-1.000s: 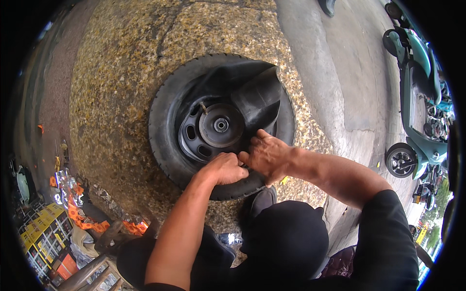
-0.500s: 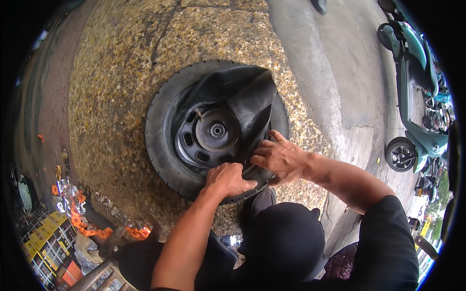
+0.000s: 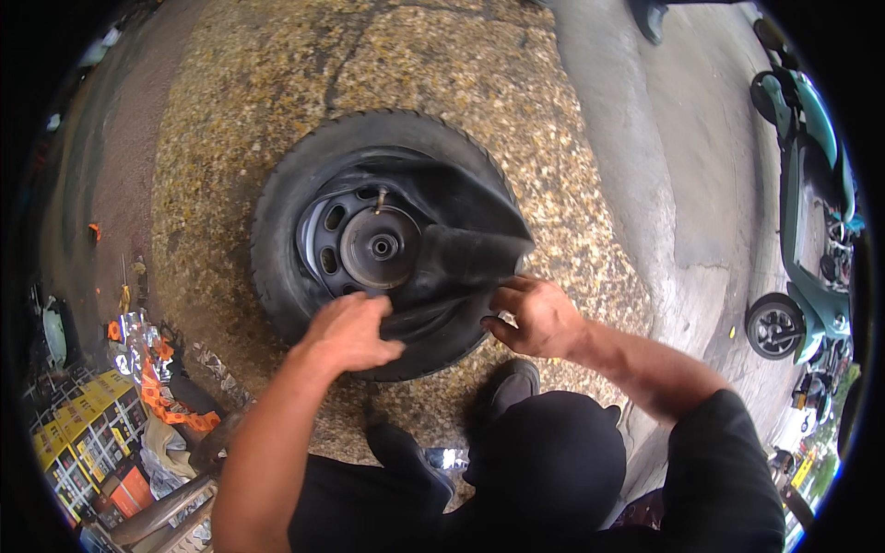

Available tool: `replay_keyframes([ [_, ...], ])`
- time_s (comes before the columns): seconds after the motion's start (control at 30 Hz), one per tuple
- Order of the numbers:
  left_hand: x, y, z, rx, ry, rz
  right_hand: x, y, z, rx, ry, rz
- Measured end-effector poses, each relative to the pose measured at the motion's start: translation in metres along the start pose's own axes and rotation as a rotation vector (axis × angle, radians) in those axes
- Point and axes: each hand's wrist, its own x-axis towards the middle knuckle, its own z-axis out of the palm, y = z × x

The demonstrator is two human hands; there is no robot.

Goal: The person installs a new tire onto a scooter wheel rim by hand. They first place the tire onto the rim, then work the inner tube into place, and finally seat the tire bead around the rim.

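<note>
A black tyre (image 3: 277, 230) lies flat on the ground around a dark metal wheel rim (image 3: 329, 263) with slots and a round hub. A brass-coloured valve stem (image 3: 381, 199) stands above the hub. Over the rim's right side bulges a folded black inner tube (image 3: 475, 247), its peak reaching past the tyre's right edge. My left hand (image 3: 352, 335) grips the near side of the tyre, fingers curled toward the rim and thumb apart. Beside the tube's lower right, my right hand (image 3: 539, 318) touches the tyre's edge with bent fingers and a gap to the thumb.
My dark shoes (image 3: 516, 382) stand just below the tyre. Yellow-and-black boxes (image 3: 88, 429) and orange strips (image 3: 166, 401) lie at lower left. A teal scooter (image 3: 816, 230) is parked at far right. Another dark shoe (image 3: 650, 18) shows at the top.
The wheel sits lower left in view. The tube's fold has swung down to the right side and lies flatter. My left hand has moved left along the tyre, and the hands are farther apart.
</note>
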Motion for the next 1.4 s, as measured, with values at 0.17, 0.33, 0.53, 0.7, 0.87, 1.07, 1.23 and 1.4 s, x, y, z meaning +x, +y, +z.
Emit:
replay_keyframes([
  [0.17, 0.007, 0.012, 0.038, -0.199, 0.353, 0.074, 0.01, -0.002, -0.026, 1.255, 0.096, 0.52],
  [0.33, 0.011, 0.015, 0.054, -0.039, 0.363, 0.19, 0.084, -0.025, -0.047, 1.008, 0.195, 0.196],
  [0.53, 0.023, 0.021, 0.055, -0.002, 0.337, -0.002, 0.074, -0.019, -0.054, 1.054, 0.178, 0.344],
  [0.7, 0.02, 0.018, 0.058, -0.083, 0.348, 0.004, 0.068, -0.024, -0.006, 0.007, 0.075, 0.053],
  [0.87, 0.013, 0.012, 0.046, -0.099, 0.239, 0.076, 0.057, -0.031, 0.006, 0.197, 0.102, -0.091],
  [1.07, 0.014, 0.019, 0.046, -0.098, 0.261, 0.026, 0.051, -0.017, -0.002, -0.035, 0.091, 0.031],
  [1.23, 0.015, -0.02, 0.067, -0.38, 1.199, -0.027, 0.055, -0.038, -0.004, -0.251, 0.114, 0.18],
  [1.4, 0.018, -0.066, 0.112, -1.62, 1.342, -0.528, 0.07, -0.067, 0.024, -0.101, 0.106, -0.239],
])
